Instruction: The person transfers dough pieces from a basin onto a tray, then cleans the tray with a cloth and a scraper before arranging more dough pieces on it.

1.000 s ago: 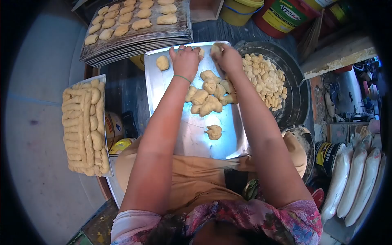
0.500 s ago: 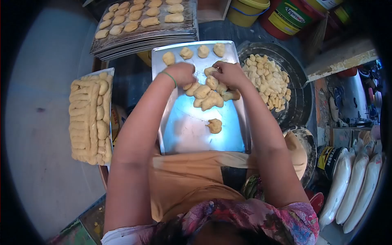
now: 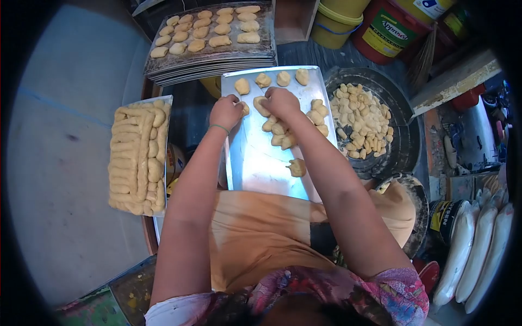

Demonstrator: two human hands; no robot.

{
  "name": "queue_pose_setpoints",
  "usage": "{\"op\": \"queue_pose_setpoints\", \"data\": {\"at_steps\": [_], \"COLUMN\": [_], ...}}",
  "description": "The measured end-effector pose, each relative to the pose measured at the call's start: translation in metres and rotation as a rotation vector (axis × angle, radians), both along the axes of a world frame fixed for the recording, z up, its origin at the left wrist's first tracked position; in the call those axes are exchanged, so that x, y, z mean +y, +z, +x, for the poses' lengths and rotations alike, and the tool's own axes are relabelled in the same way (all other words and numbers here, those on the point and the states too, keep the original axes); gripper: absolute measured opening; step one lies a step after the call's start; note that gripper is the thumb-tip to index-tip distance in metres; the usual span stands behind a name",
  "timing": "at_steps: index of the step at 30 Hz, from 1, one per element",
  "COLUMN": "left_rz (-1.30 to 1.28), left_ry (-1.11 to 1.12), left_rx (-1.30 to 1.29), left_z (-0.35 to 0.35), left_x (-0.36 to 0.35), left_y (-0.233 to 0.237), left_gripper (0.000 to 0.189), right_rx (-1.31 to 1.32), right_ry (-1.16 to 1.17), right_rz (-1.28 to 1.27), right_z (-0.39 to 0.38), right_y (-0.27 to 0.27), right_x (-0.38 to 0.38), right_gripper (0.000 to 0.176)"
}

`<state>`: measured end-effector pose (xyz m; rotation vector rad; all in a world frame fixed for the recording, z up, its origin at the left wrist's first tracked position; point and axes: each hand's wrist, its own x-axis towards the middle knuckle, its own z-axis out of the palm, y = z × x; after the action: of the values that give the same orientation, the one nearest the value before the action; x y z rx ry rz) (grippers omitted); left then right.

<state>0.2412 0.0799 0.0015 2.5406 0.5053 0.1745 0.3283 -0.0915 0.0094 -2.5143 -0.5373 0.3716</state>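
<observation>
A silver metal tray (image 3: 255,168) lies before me, with a row of dough balls (image 3: 283,79) along its far edge. At the tray's left side, my left hand (image 3: 225,111) is closed on a dough piece (image 3: 245,109), which shows past the fingertips. My right hand (image 3: 283,102) bends its fingers around another dough piece (image 3: 260,106) just to the right. Below that hand is a cluster of dough lumps (image 3: 279,130), partly hidden by my forearm. More lumps (image 3: 317,116) sit to the right of the forearm. One loose dough scrap (image 3: 296,168) lies nearer to me.
A round dark pan (image 3: 402,144) of small dough pieces (image 3: 361,119) stands at the right. Stacked baking trays (image 3: 209,68) with shaped dough are at the far left. Dough strips (image 3: 133,157) fill a tray at the left. Buckets (image 3: 389,32) stand behind; long plastic-wrapped packs (image 3: 484,250) lie at the right.
My right hand has moved left, from the upper right of the cluster to a dough piece near the tray's middle. My left hand has moved to the tray's left side. The whole view has shifted slightly.
</observation>
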Motion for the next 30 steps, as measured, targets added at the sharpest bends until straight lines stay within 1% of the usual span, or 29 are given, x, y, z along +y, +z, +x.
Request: {"op": "queue_pose_setpoints", "data": {"at_steps": [1, 2, 3, 6, 7, 10, 13, 16, 19, 22, 23, 25, 26, 28, 30], "left_rz": [0.054, 0.05, 0.045, -0.007, -0.03, -0.033, -0.037, -0.006, -0.05, -0.097, -0.113, -0.146, -0.107, -0.031, -0.062], "left_ry": [-0.04, -0.048, -0.055, -0.058, -0.056, -0.044, -0.056, -0.02, -0.01, -0.032, -0.014, 0.027, 0.035, 0.054, -0.096], "left_rx": [-0.02, -0.072, -0.123, -0.248, -0.286, -0.303, -0.333, -0.31, -0.284, -0.333, -0.333, -0.334, -0.275, -0.154, -0.025], "left_z": [0.002, 0.006, 0.012, 0.025, 0.028, 0.039, 0.045, 0.047, 0.047, 0.046, 0.046, 0.042, 0.04, 0.034, 0.028], "left_x": [0.0, 0.001, 0.0, -0.006, -0.007, -0.001, 0.005, 0.004, 0.004, 0.007, 0.007, 0.006, 0.007, 0.006, 0.014], "left_y": [-0.002, -0.004, -0.005, -0.009, -0.01, -0.02, -0.023, -0.022, -0.02, -0.023, -0.025, -0.022, -0.021, -0.01, 0.005], "left_gripper": [0.033, 0.033, 0.034, 0.034, 0.034, 0.035, 0.037, 0.038, 0.039, 0.041, 0.042, 0.044, 0.046, 0.05, 0.052], "right_rx": [0.003, 0.008, -0.095, -0.349, -0.356, -0.264, -0.286, -0.247, -0.076, 0.018, 0.037, 0.033, 0.033, -0.078, -0.211], "right_ry": [-0.039, -0.075, -0.092, -0.031, 0.036, -0.014, -0.08, -0.081, 0.084, 0.036, -0.03, -0.059, -0.072, -0.134, -0.181], "right_rz": [0.062, 0.119, 0.158, 0.242, 0.286, 0.271, 0.313, 0.343, 0.294, 0.258, 0.308, 0.281, 0.265, 0.216, 0.178], "right_z": [0.002, 0.005, 0.013, 0.028, 0.03, 0.038, 0.039, 0.026, 0.005, 0.0, 0.001, 0.002, 0.003, 0.013, 0.027], "right_y": [0.008, 0.011, 0.007, -0.011, -0.017, -0.028, -0.031, -0.015, -0.018, -0.018, -0.02, -0.016, -0.014, -0.001, 0.002], "right_x": [0.0, 0.001, 0.005, 0.015, 0.02, 0.029, 0.029, 0.019, 0.006, 0.007, 0.008, 0.008, 0.008, 0.001, -0.008], "right_gripper": [0.033, 0.032, 0.031, 0.033, 0.034, 0.034, 0.034, 0.035, 0.04, 0.044, 0.04, 0.037, 0.036, 0.033, 0.031]}}
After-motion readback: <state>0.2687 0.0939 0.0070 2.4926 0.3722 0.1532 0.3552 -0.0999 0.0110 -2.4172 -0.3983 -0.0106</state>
